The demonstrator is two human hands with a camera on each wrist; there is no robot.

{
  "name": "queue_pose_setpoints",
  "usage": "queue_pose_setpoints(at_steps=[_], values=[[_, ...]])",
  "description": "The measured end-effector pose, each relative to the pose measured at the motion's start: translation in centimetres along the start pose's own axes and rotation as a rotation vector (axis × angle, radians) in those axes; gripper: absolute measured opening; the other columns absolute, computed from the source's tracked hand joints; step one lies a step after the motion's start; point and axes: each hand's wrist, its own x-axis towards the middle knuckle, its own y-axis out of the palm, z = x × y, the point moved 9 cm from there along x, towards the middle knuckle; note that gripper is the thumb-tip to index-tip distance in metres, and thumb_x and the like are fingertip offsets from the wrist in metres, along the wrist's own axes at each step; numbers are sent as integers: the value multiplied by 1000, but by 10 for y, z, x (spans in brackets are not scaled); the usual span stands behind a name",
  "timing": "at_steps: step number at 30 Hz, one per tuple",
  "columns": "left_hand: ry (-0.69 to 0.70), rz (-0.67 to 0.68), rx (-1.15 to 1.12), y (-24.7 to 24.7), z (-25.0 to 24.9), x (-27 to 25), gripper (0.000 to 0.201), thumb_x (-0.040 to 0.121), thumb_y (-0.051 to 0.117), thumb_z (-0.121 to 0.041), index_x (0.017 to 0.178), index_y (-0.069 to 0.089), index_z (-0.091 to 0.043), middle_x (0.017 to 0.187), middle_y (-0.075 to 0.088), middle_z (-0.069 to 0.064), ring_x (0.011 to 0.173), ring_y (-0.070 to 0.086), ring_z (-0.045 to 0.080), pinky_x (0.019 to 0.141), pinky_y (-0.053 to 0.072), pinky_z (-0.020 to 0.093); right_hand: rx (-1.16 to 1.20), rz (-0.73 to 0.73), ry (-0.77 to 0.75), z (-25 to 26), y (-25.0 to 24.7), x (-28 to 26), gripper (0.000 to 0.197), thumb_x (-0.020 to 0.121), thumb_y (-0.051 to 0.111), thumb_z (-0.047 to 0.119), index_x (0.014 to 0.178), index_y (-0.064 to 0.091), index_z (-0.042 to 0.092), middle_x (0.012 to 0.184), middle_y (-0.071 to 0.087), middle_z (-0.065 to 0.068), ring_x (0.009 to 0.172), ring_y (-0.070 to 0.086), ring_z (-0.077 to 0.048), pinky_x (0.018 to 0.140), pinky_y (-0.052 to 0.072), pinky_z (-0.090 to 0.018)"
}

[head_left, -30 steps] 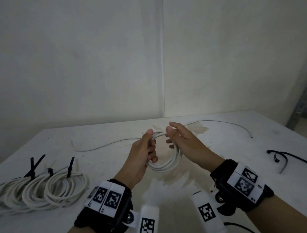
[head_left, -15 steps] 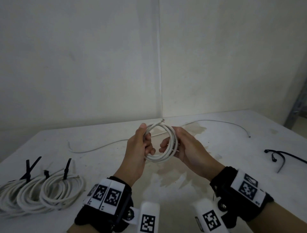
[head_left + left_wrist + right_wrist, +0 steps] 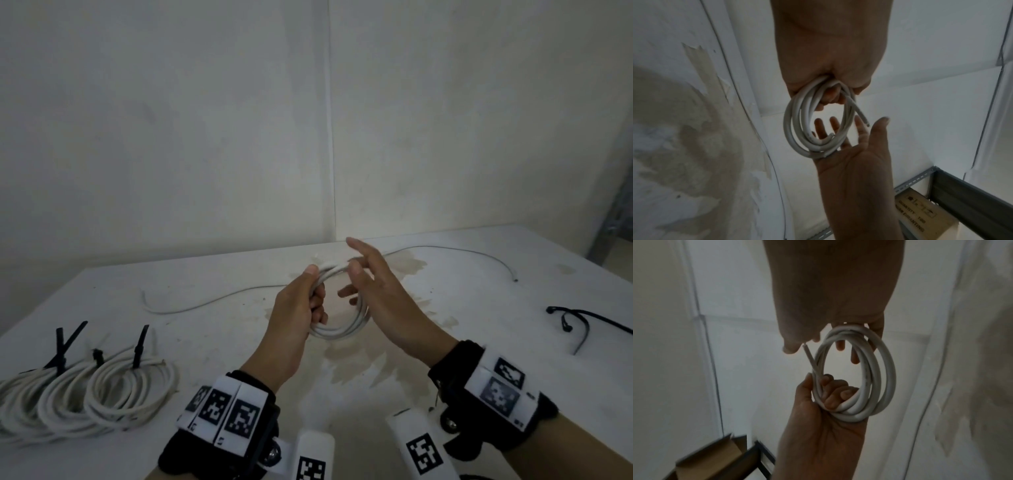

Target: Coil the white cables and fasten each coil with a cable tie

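White coil [image 3: 337,329] in left grip [image 3: 301,308]; right grip [image 3: 380,294] spread; tied coils [image 3: 85,394] left.

The cable coil [image 3: 337,330] is white; cable ties [image 3: 582,317] are black; wrist bands [image 3: 226,413] carry black-white square patterns.

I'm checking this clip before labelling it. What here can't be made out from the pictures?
- Tied coils, head view: the left edge cuts them off, so their count is unsure.
- Loose ties, head view: the right edge cuts them off.
- Coil inside the left hand, left wrist view: curled fingers hide it.
- Right hand, right wrist view: its fingertips lie behind the coil; contact is unclear.
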Motion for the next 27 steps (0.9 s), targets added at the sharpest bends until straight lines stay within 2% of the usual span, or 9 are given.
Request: queue_pose_setpoints(at_steps=[2, 3, 6, 11, 14, 17, 21, 24, 27], values=[[6, 16, 7, 2, -1, -1, 39, 98, 38, -29, 64, 47, -12, 41, 33, -10, 40, 30, 7, 55, 36, 27, -88, 2, -119, 14, 0, -1, 22, 87, 43, 44, 108, 47, 46, 111, 52, 6, 91, 60, -9, 76, 45, -14], [4, 24, 7, 3, 0, -1, 39, 98, 38, -29, 64, 47, -11, 41, 33, -10, 40, 30, 7, 55, 35, 27, -102, -10, -160, 19, -1, -1, 14, 90, 46, 34, 101, 52, 41, 109, 54, 2, 87, 59, -8, 71, 44, -11], [-16, 46, -3, 5, 2, -1, 39, 98, 38, -29, 65, 48, -10, 42, 32, -9, 40, 29, 7, 55, 35, 27, -49, -69, -146, 19, -7, 0, 20, 95, 46, 12, 88, 57, 28, 96, 59, 2, 72, 60, -5, 60, 45, -11], [-17, 84, -19, 8, 1, -2, 39, 98, 36, -27, 68, 50, -8, 42, 29, -7, 38, 27, 8, 48, 34, 23, 59, -156, -91, 12, -15, -1, 17, 95, 45, 11, 85, 56, 19, 84, 60, 1, 63, 62, -8, 56, 49, -17], [-20, 74, -20, 6, 1, -1, 38, 98, 38, -26, 66, 48, -8, 42, 29, -7, 37, 27, 8, 45, 33, 21, 95, -122, -56, 12, -12, -1, 16, 95, 44, 8, 89, 57, 15, 80, 59, 0, 61, 61, -2, 59, 48, -16], [-8, 89, -3, 8, 0, 0, 38, 98, 37, -27, 66, 50, -9, 42, 29, -8, 38, 27, 7, 45, 32, 21, 123, -97, -4, 10, -13, -1, 16, 96, 41, 10, 96, 56, 16, 72, 54, -2, 54, 53, 2, 55, 43, -11], [-35, 140, 83, 11, 3, 1, 41, 98, 34, -28, 67, 51, -8, 44, 30, -7, 40, 29, 9, 49, 35, 24, 99, -64, 52, 6, -13, -2, 21, 98, 37, 15, 97, 58, 13, 58, 55, 13, 48, 46, 2, 50, 38, -9], [-106, 188, 105, 16, 9, 0, 39, 98, 33, -26, 67, 49, -9, 43, 33, -7, 40, 31, 10, 53, 36, 27, 43, -82, 39, 3, -14, -3, 22, 98, 35, 11, 98, 57, 12, 69, 56, 8, 49, 44, 2, 51, 37, -10], [-106, 157, 116, 18, 10, 1, 37, 97, 33, -23, 66, 48, -10, 42, 34, -8, 39, 30, 8, 48, 35, 24, 0, -83, 35, -1, -15, -3, 22, 98, 35, 11, 97, 57, 14, 76, 56, 4, 51, 45, 2, 52, 38, -10]])
